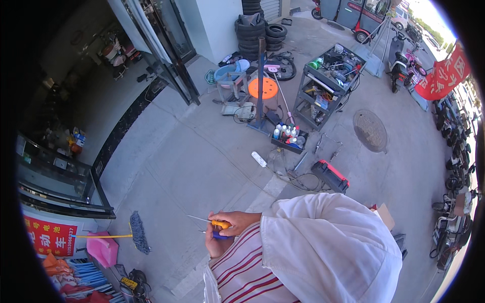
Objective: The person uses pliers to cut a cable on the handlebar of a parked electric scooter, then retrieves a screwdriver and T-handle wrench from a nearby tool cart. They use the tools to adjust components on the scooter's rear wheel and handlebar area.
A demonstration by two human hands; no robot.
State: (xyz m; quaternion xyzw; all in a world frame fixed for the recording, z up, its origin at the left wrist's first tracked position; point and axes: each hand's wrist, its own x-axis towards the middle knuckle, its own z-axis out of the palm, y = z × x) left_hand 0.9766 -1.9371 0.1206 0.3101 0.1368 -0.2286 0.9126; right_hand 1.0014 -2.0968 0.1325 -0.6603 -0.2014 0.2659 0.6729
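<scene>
My right hand (pixel 242 221) is closed round the yellow-orange handle of a screwdriver (pixel 221 223), whose thin metal shaft points left. Just below it, my left hand (pixel 216 246) is curled with its fingers up against the right one. Between the two hands shows a blue handle-like piece (pixel 221 236) with a short light tip sticking out to the left. My left hand seems to hold it, though the fingers partly hide it and its exact kind is unclear. Both hands are close in front of my striped shirt (pixel 247 265).
Ahead stand a tool cart (pixel 323 83), a box of bottles (pixel 290 137), an orange round stool (pixel 263 88) and stacked tyres (pixel 250 38). A black-red toolbox (pixel 330 175), power strip (pixel 258 159) and cables lie on the ground. At left are a mop (pixel 137 233) and glass doors (pixel 60 177).
</scene>
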